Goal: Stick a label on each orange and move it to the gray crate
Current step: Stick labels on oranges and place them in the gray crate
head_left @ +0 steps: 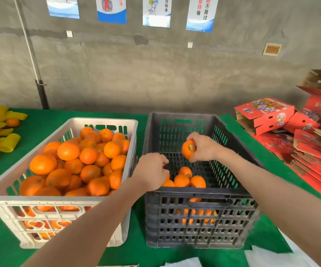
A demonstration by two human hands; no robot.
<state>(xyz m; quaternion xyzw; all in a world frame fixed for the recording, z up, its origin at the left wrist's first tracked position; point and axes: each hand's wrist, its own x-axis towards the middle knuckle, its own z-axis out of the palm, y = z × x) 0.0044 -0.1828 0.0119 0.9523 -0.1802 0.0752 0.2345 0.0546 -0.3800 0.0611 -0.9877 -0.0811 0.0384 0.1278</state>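
Hovering over the dark gray slatted plastic crate (194, 218), right hand (205, 149) is gripping a round labelled orange (187, 150), likely readying its drop inside. Left hand (152, 171) is hovering curled nearby; cannot tell its grip.

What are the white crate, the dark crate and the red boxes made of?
White crate: looks like matte moulded plastic, with cut-out slots and hearts. Gray crate: likely dull plastic too, with lattice walls. Red boxes: seemingly printed cardboard; brown inner faces show.
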